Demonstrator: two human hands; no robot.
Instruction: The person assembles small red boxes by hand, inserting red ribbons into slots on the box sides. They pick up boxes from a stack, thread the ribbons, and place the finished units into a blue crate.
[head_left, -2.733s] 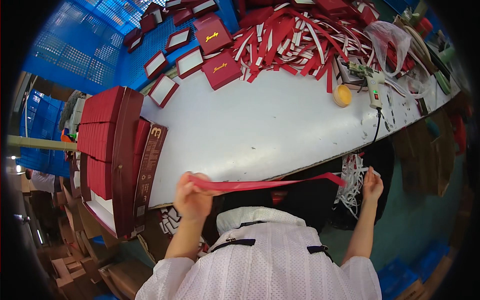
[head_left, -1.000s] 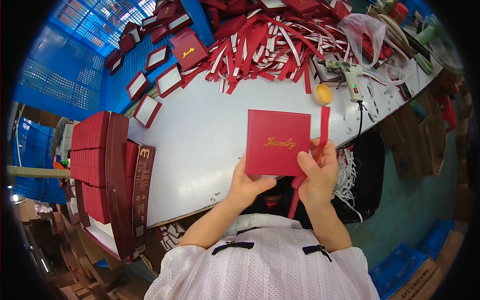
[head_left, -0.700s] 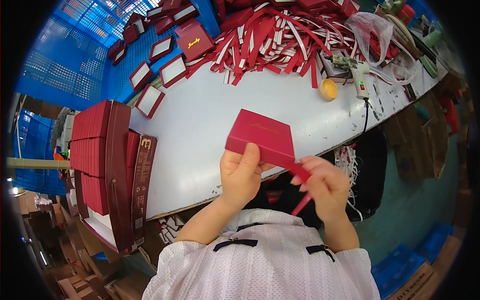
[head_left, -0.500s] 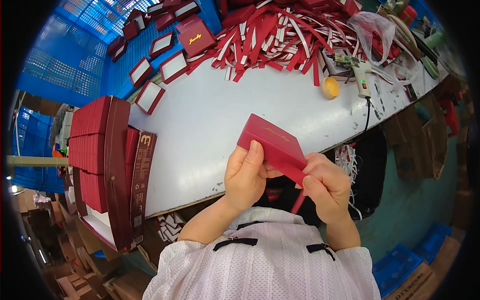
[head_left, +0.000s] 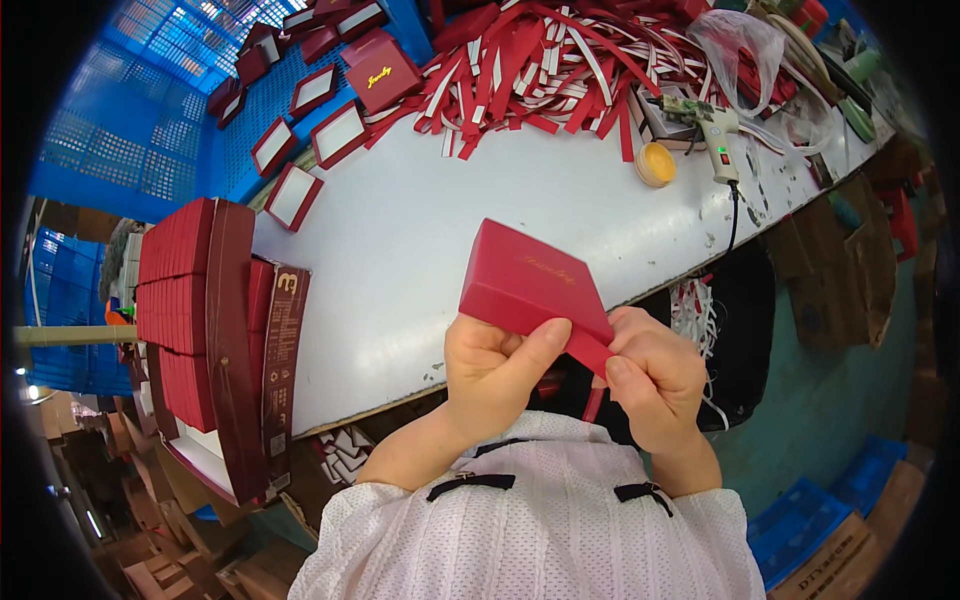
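At the table edge (head_left: 380,401), the left hand (head_left: 492,378) grips the box (head_left: 535,275) by its near side; the right hand (head_left: 662,380) pinches a strip (head_left: 592,354) beside its corner. Beyond, white tabletop (head_left: 400,240) stretches toward the strip pile (head_left: 555,75).

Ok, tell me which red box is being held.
The gold-lettered red box tilted in the left hand, with the right hand pinching red ribbon by its lower right corner. No hand touches any other box.
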